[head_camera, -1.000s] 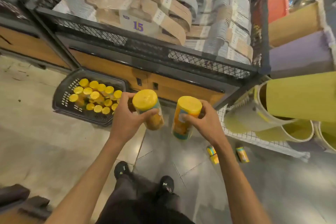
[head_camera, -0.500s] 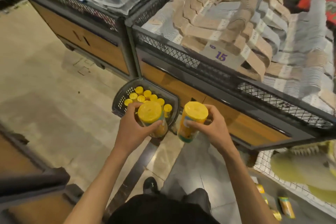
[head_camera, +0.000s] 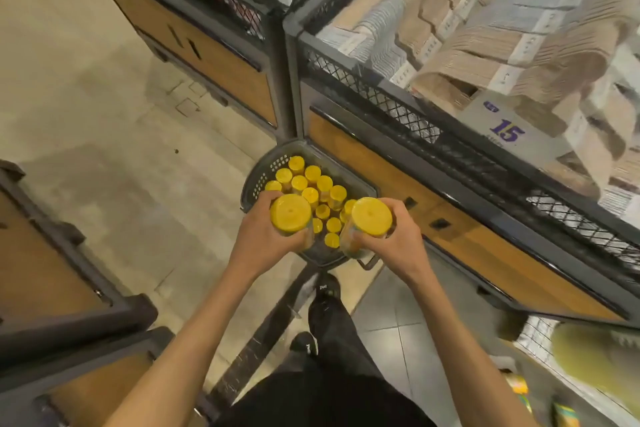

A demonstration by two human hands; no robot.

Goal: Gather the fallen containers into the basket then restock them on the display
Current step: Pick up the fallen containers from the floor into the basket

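So we've got our left hand [head_camera: 258, 241] curled round a yellow-lidded container [head_camera: 290, 213] and our right hand [head_camera: 398, 241] gripping a second container [head_camera: 371, 217], both upright just over the basket [head_camera: 255, 180]. The basket's on the floor [head_camera: 121, 114] against the wooden cabinet [head_camera: 381, 170], full of more yellow lids.

purple "15" on white price sign [head_camera: 509, 130]

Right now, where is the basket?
In the head view, centre: the basket stands on the floor beside the display, just beyond the left hand and right hand.
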